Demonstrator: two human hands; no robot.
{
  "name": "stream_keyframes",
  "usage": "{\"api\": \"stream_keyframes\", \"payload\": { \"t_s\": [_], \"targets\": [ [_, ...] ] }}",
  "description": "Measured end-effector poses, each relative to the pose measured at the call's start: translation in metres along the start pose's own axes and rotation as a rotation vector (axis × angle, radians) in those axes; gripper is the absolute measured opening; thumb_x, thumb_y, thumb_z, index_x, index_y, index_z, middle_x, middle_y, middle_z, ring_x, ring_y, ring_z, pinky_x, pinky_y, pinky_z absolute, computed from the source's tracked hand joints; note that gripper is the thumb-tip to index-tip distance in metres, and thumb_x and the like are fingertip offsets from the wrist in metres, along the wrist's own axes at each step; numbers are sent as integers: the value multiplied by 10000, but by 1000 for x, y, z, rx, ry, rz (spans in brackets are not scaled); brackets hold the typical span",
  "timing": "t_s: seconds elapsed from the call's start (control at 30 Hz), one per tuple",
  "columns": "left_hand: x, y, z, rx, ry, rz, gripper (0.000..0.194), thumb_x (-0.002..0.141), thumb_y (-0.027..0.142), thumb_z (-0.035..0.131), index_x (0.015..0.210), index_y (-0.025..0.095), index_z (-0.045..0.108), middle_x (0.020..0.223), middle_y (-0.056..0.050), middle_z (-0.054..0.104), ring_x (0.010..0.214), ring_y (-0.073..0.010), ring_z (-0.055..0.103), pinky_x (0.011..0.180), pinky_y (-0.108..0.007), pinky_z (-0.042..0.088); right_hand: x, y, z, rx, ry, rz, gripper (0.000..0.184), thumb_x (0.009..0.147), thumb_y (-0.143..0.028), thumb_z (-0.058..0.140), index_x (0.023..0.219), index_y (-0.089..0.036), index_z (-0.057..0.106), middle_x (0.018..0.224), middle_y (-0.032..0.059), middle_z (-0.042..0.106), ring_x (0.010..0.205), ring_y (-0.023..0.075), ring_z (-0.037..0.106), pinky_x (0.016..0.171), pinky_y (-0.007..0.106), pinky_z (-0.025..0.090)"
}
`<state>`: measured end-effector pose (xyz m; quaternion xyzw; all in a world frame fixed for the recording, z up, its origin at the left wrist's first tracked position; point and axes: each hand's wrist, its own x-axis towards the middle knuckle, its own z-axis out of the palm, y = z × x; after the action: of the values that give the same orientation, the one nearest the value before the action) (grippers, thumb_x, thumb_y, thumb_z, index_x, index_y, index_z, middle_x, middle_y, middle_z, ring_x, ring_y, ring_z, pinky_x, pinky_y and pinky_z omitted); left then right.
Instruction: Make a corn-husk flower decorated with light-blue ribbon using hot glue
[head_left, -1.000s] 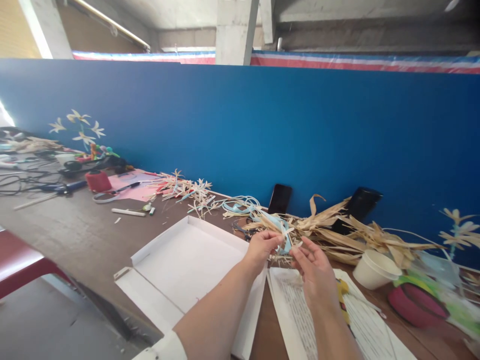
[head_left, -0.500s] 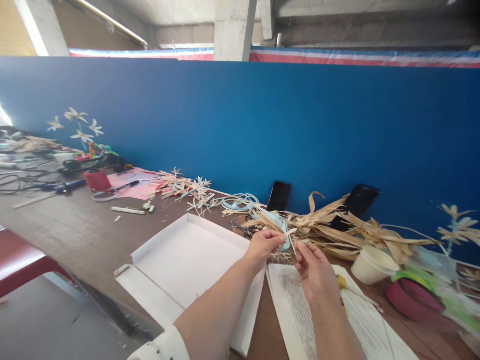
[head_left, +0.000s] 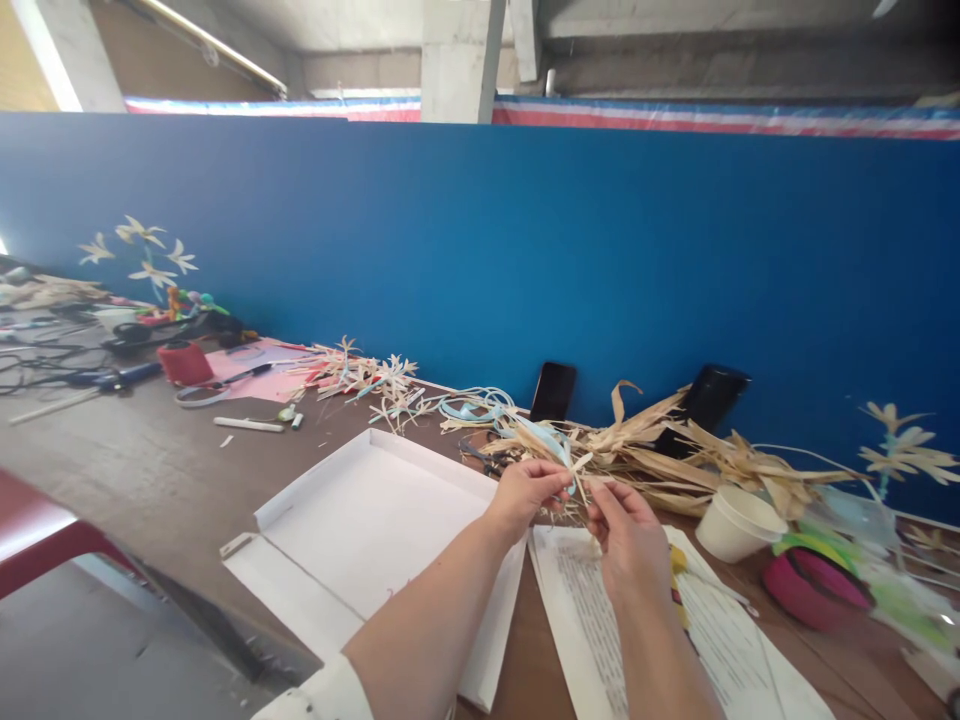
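Between my two hands is a small pale flower (head_left: 580, 466) of thin dried-husk petals. My left hand (head_left: 531, 492) pinches its base between thumb and fingertips. My right hand (head_left: 621, 515) is closed in a pinch at the flower's right side, its fingertips touching or nearly touching a petal; whether a strip is in them I cannot make out. Below the hands lie printed sheets (head_left: 574, 600) and, to the left, an open white box lid (head_left: 375, 520). Dried husks (head_left: 637, 440) are heaped just behind the hands.
A phone (head_left: 553, 391) leans on the blue partition (head_left: 450, 250). To the right stand a cream paper cup (head_left: 739, 525) and a magenta roll (head_left: 814, 590). Finished husk flowers (head_left: 390, 375) lie back left, near a red spool (head_left: 185, 363). A red chair (head_left: 45, 530) is at left.
My right hand has come slightly closer to the flower and my left hand. The whole view has shifted slightly, so things on the table appear a little further left.
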<state>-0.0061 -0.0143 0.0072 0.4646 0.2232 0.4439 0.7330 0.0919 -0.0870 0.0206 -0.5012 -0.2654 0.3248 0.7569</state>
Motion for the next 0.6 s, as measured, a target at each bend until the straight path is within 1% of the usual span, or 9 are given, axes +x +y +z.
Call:
{"api": "stream_keyframes", "payload": {
  "t_s": [0.17,0.4,0.5,0.6],
  "targets": [
    [-1,1,0,35,-4,-2,331,572,370,769,763,115,678,643,-33,629,604,-114,575,556,-218,444,0,0,0,-21,24,5,291,595,-335,771,794,-173,633,553,-43,544,485,66,446,405,155,342],
    [-5,5,6,58,-17,2,356,558,389,769,755,110,670,646,-27,621,616,-113,571,580,-226,455,2,1,-2,-67,46,-6,315,598,-375,762,792,-163,634,502,-44,533,458,71,436,393,160,328],
    [-7,6,7,80,-7,15,375,541,397,773,757,108,669,631,-14,606,573,-95,539,550,-216,433,2,2,-2,-69,49,-10,313,606,-376,760,798,-162,635,508,-42,536,471,70,441,400,155,328],
    [-7,7,6,133,24,28,358,555,385,766,756,106,668,606,5,584,488,-60,472,482,-195,372,2,4,-4,-79,59,-18,314,610,-380,757,813,-170,640,517,-42,542,471,71,442,404,158,332]
  ]
}}
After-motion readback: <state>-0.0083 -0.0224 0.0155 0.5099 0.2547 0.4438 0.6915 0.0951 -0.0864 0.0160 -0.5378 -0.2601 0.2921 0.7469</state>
